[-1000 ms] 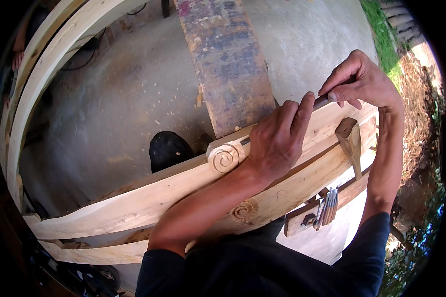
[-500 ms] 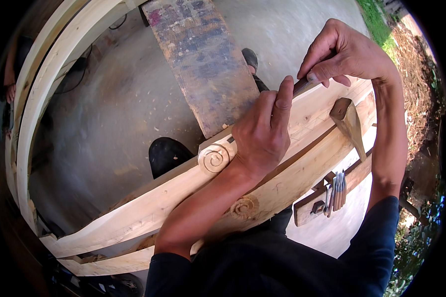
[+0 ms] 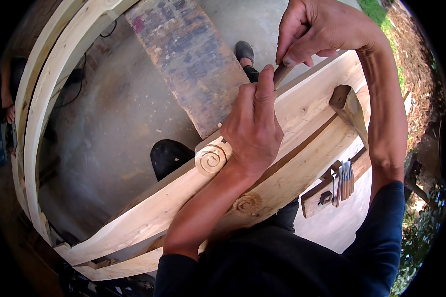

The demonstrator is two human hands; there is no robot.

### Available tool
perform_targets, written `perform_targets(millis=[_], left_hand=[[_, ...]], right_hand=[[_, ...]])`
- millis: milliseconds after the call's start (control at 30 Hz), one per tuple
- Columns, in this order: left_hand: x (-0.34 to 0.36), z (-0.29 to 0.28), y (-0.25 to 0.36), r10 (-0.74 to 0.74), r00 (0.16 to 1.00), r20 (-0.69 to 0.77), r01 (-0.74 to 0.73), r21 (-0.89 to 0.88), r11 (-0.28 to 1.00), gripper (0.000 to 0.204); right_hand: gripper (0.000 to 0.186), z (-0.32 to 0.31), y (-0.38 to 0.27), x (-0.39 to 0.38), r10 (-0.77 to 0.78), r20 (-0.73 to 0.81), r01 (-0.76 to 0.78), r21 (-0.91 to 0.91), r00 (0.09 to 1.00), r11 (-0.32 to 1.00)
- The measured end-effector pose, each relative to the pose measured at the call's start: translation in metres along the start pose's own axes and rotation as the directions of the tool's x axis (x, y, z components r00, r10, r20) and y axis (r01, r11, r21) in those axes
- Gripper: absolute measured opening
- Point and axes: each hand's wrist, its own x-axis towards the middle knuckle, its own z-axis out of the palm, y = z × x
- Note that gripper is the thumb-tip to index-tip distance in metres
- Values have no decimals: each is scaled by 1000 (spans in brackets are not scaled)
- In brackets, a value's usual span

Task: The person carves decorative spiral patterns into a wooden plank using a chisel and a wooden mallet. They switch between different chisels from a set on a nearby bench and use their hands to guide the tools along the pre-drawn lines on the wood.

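The person's left hand lay palm-down on the pale, curved timber beam with a carved spiral scroll, its fingers stretched forward and pinching the shaft of a slim wooden-handled carving chisel close to the wood. The right hand was clenched around the upper end of the same chisel, thumb and fingers wrapped over the handle, so that both hands were grasping the one tool above the beam's upper face. The cutting edge itself was hidden under the left fingers, so the exact spot of the cut could not be told. The spiral scroll sat just beside the left wrist, and a second carved spiral showed on the lower beam beneath the forearm. A wooden mallet rested on the beam near the right forearm, untouched, and a cluster of metal carving tools lay on a lower plank. To carve well here, it seemed best that the left hand stay braced on the timber as a guide and brake while the right supplied gentle, steady pressure, taking thin shavings with the grain. A weathered dark plank crossed the concrete floor behind.
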Motion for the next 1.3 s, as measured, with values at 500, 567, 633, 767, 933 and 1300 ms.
perform_targets(millis=[500, 567, 633, 767, 933, 1300], left_hand=[[0, 0, 0, -23, 999, -34, 23, -21, 1000, 47], [-2, -3, -4, -38, 999, -36, 38, 0, 999, 46], [-4, -4, -5, -50, 998, -35, 51, 14, 999, 45], [-1, -5, 0, -114, 993, -23, 114, -21, 993, 44], [-4, -1, -1, -138, 990, 7, 138, 12, 990, 45], [-12, -21, 16, 95, 995, -13, -95, 27, 995, 47]], right_hand=[[20, 13, 16, 12, -115, -148, 116, -3, 982, 993], [16, 14, 20, 22, -143, -102, 145, 10, 984, 989], [15, 14, 21, 27, -160, -77, 161, 9, 984, 987], [14, 12, 19, 29, -156, -70, 157, -1, 985, 988], [13, 15, 31, 37, -154, -64, 157, 54, 986, 986], [11, 52, 20, -29, -137, -206, 162, 107, 969, 981]])
